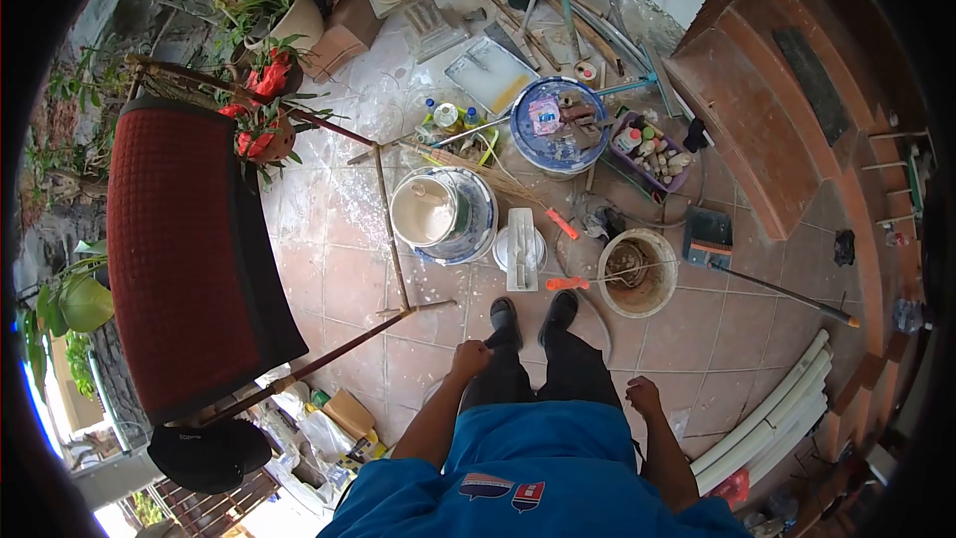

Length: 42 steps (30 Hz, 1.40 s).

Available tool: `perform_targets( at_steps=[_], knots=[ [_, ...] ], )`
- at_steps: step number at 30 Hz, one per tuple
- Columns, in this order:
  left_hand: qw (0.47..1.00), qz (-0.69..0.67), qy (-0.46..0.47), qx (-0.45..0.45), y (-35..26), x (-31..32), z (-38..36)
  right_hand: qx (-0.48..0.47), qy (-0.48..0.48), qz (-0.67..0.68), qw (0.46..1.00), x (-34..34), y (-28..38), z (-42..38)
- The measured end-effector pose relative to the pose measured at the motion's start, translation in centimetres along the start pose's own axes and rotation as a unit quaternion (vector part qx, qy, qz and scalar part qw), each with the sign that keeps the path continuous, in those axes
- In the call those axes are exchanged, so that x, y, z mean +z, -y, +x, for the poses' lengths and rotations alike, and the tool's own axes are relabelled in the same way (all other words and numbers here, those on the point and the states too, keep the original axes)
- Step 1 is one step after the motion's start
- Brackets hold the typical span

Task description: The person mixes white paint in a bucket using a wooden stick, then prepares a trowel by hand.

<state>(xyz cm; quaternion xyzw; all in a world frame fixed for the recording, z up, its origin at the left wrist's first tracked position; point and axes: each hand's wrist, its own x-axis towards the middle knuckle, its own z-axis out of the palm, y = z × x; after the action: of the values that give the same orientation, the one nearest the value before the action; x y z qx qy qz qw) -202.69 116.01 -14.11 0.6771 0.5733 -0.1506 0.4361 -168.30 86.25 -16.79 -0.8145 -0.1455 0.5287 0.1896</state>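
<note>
My left hand (pixel 471 359) hangs near my left leg, its fingers curled into a loose fist with nothing visible in it. Beside my right thigh is my right hand (pixel 643 396), also closed, and no object shows in it. Neither hand touches anything on the floor. In front of my boots lies a long grey metal trough-like tool (pixel 521 249) across a white round lid or tub (pixel 506 252). A dirty bucket (pixel 664 301) stands to the right, with a tool with an orange handle (pixel 567 283) reaching over its rim. Left of the trough is a white bucket (pixel 396 209) with pale residue inside.
A red-covered chair (pixel 204 259) stands at left with a black cap (pixel 209 456) on its frame. A blue drum (pixel 523 144) bears small items; a purple crate (pixel 680 179) sits beside it. At right are a long-handled dustpan (pixel 708 234), white pipes (pixel 772 428) and brown steps (pixel 742 130).
</note>
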Motion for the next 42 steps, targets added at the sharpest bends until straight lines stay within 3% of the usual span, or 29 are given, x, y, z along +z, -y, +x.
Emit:
perform_targets(
  at_steps=[4, 7, 10, 13, 15, 19, 21, 24, 27, 30, 33, 36, 38, 42],
  knots=[
    [0.997, -0.041, -0.063, -0.010, 0.5, -1.1, 1.3, 0.006, 0.002, -0.012, 1.000, 0.4, 0.5, -0.1],
    [0.961, -0.250, -0.018, -0.113, 1.2, -1.7, 3.3, 0.022, -0.008, -0.008, 1.000, 1.2, 1.3, -1.0],
    [0.940, -0.306, -0.072, -0.130, 2.0, -2.4, 6.1, 0.022, -0.015, -0.006, 1.000, 2.2, 1.9, -2.5],
    [0.922, -0.314, -0.185, -0.128, 2.4, -4.7, 9.9, 0.031, -0.023, 0.003, 0.999, 3.8, 2.6, -3.9],
    [0.908, -0.259, -0.325, -0.051, 2.9, -6.8, 13.2, 0.040, -0.032, 0.005, 0.999, 4.9, 2.6, -4.3],
    [0.854, -0.192, -0.466, 0.125, 0.1, -15.5, 18.8, 0.054, -0.038, 0.010, 0.998, 6.2, 4.9, -6.7],
    [0.871, -0.033, -0.460, 0.168, -0.8, -19.5, 21.8, 0.036, -0.059, -0.027, 0.997, 7.5, 3.3, -6.9],
    [0.885, 0.075, -0.389, 0.245, -2.7, -23.7, 26.2, 0.060, -0.070, -0.004, 0.996, 8.2, 5.3, -8.4],
    [0.918, 0.219, -0.267, 0.197, -4.1, -25.0, 28.7, 0.075, -0.090, -0.006, 0.993, 9.1, 5.9, -8.7],
    [0.961, 0.194, -0.115, 0.163, -4.6, -26.4, 29.4, 0.042, -0.125, 0.000, 0.991, 9.9, 5.8, -9.2],
    [0.937, 0.255, -0.138, 0.193, -6.2, -28.7, 27.5, 0.043, -0.137, -0.023, 0.989, 10.1, 5.7, -9.9],
    [0.939, 0.148, -0.081, 0.300, -3.1, -29.7, 27.9, 0.059, -0.152, -0.008, 0.987, 10.4, 4.8, -10.7],
    [0.918, 0.149, -0.071, 0.361, -1.1, -30.4, 27.8, 0.077, -0.152, -0.009, 0.985, 11.1, 3.7, -11.3],
    [0.944, 0.187, 0.018, 0.270, -2.6, -32.7, 24.4, 0.028, -0.156, -0.034, 0.987, 12.6, -0.6, -10.5]
  ],
)
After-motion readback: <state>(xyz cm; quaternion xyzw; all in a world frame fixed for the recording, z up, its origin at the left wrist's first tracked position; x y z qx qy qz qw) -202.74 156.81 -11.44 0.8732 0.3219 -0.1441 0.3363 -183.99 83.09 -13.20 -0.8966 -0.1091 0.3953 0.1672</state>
